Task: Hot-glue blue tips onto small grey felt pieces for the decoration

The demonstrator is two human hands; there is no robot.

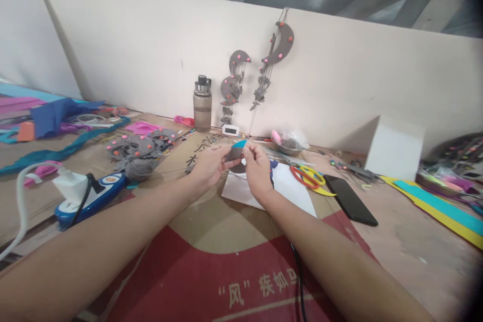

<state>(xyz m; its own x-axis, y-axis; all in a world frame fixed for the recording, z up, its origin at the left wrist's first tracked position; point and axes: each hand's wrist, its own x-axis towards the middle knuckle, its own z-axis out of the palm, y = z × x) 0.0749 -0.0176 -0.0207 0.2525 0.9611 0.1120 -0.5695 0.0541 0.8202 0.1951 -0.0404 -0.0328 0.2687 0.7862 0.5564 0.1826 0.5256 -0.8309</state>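
Head view | left hand and right hand: fingertips pinching teal-and-grey piece | piece between hands, over white sheet | scissors beside right hand | advice: pinch lightly, evenly; keep edges flush

Teal against grey, that's your small workpiece, and here's plain white, your paper! Now the hanging crescent: grey all over, dotted pink and orange. Orange and yellow flash from the scissors handles, then it's solid black from your phone. The power strip brings you blue and white, and your cardboard goes deep red and tan, tan characters across the red!
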